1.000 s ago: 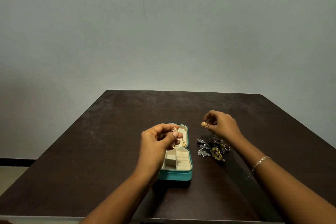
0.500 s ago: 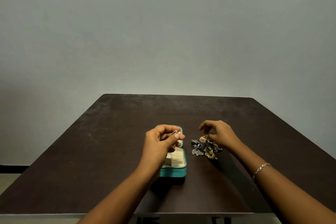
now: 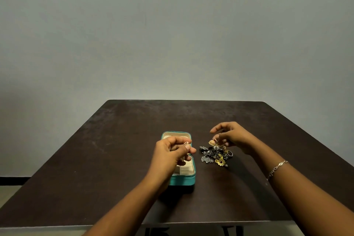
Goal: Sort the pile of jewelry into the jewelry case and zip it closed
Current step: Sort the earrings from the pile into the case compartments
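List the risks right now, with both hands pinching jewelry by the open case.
1. The right hand holds a gold earring just above the pile; tangled pieces may snag and get dragged across the table.
2. The left hand pinches a small gold piece above the case and covers part of it, so the piece may land in the wrong slot or miss.

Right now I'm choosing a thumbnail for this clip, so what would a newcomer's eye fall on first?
The open teal case stands out brightest, in the middle of the dark table, with a tangled pile of jewelry just to its right. Next come the two hands: the left hand pinches a patterned gold piece over the case, and the right hand pinches a domed gold piece at the pile's far edge.
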### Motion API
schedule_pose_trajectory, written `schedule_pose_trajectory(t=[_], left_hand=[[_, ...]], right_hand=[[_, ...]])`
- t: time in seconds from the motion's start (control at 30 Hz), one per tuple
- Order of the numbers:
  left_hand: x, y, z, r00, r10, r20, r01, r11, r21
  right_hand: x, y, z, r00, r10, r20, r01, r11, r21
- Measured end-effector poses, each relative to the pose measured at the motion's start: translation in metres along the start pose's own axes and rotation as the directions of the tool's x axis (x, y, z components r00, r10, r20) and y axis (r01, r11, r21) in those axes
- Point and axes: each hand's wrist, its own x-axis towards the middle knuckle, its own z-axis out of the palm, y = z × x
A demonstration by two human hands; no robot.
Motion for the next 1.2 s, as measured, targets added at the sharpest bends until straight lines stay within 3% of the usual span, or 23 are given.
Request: schedule_pose_trajectory(t=[0.23,0.47,0.6,0.9,1.07,1.2], left_hand=[[-0.002,-0.003,0.002,1.000,0.009,-0.004,-0.009,1.000,-0.012],[-0.013,-0.007,0.012,0.998,0.055,-0.023,-0.055,0.998,-0.001],[-0.020,-0.011,0.016,0.996,0.086,0.018,-0.087,0.995,0.042],[-0.029,-0.010,0.010,0.985,0.163,-0.057,-0.159,0.985,0.060],[-0.036,-0.020,-0.013,0.964,0.216,-0.154,-0.192,0.969,0.152],[-0.037,-0.040,-0.037,0.950,0.220,-0.222,-0.142,0.936,0.322]], right_hand=[[-0.028,-0.013,0.000,0.981,-0.186,0.048,0.185,0.982,0.025],[-0.078,-0.034,0.020,0.893,-0.420,0.159,0.419,0.907,0.043],[-0.092,-0.034,0.034,0.861,-0.486,0.148,0.480,0.874,0.075],[-0.093,-0.025,0.053,0.910,-0.414,0.032,0.391,0.879,0.272],[-0.090,-0.021,0.058,0.926,-0.378,0.018,0.364,0.902,0.231],[-0.082,-0.022,0.061,0.932,-0.361,-0.011,0.357,0.917,0.176]])
